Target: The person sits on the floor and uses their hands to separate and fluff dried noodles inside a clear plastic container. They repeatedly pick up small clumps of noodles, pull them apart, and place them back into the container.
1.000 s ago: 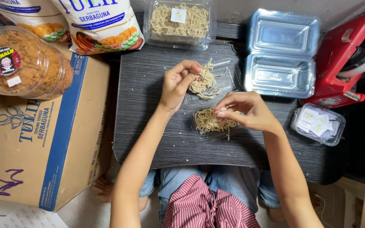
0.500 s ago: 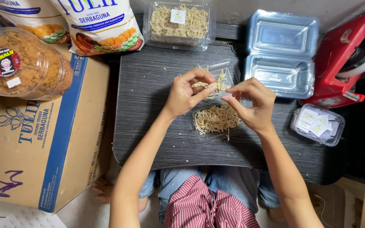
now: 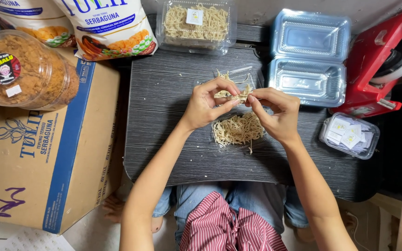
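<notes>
A small clump of thin, pale, crisp fried noodle strands [image 3: 238, 94] is pinched above the dark grey striped tabletop [image 3: 164, 139] between the fingertips of the left hand [image 3: 208, 103] and the right hand [image 3: 275, 114], both closed on it. A larger heap [image 3: 238, 130] lies just below in an open clear plastic tray. The strands look light and brittle, and seem best gripped gently at the clump's edges.

Right hand [image 3: 275, 114] has risen to left hand [image 3: 208, 104], pinching noodles [image 3: 235, 95] together.
</notes>
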